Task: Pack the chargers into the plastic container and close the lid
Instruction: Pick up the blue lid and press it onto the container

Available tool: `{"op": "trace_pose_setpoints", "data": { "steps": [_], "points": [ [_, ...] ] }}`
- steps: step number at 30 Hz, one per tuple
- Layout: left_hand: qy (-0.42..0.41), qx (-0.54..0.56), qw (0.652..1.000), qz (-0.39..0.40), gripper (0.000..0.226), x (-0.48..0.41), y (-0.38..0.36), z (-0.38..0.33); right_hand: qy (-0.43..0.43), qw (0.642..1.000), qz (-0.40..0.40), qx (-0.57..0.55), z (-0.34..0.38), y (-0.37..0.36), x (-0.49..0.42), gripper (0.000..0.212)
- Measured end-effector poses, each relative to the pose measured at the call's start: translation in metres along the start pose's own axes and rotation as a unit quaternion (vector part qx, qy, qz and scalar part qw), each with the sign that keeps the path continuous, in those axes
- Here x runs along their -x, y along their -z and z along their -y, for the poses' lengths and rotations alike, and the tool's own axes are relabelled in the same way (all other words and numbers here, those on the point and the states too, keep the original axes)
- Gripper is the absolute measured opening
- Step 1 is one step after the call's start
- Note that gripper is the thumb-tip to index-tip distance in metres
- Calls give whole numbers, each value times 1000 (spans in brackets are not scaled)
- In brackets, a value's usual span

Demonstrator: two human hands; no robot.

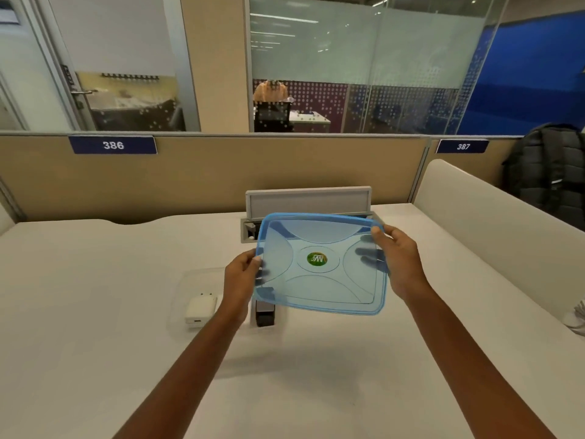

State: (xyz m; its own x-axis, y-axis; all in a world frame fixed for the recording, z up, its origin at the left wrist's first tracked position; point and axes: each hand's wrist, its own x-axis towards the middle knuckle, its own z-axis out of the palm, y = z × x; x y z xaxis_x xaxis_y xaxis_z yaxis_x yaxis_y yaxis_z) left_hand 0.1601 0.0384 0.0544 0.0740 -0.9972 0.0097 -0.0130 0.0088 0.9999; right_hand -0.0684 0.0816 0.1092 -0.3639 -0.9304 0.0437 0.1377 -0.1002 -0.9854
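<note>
A translucent blue lid (319,264) with a green round sticker is held in the air above the desk, tilted toward me. My left hand (242,277) grips its left edge and my right hand (399,261) grips its right edge. Below and to the left, the clear plastic container (185,280) sits on the white desk. Inside it lie a white charger (201,310) with two pins and a dark charger (265,315), partly hidden by my left hand and the lid.
An open grey cable hatch (308,201) stands at the desk's back, behind the lid. Beige partitions with number plates 386 and 387 close off the far side. A black backpack (550,172) sits at the right. A white object (576,316) lies at the desk's right edge.
</note>
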Motion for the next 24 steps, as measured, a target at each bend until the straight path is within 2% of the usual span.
{"op": "trace_pose_setpoints", "data": {
  "steps": [3,9,15,20,24],
  "points": [
    [52,52,997,-37,31,-3,22,2,-51,998,21,0,-13,-20,2,33],
    [99,114,983,-103,31,-5,64,7,-107,992,41,56,-51,-60,13,32],
    [46,-55,988,-134,25,-12,111,18,-129,972,54,188,-83,-92,23,37],
    [38,-197,971,-127,20,-11,129,26,-112,951,49,283,-99,-109,33,35],
    [45,-245,960,-125,24,-9,131,30,-78,940,38,329,-105,-114,36,35]
  ]
}}
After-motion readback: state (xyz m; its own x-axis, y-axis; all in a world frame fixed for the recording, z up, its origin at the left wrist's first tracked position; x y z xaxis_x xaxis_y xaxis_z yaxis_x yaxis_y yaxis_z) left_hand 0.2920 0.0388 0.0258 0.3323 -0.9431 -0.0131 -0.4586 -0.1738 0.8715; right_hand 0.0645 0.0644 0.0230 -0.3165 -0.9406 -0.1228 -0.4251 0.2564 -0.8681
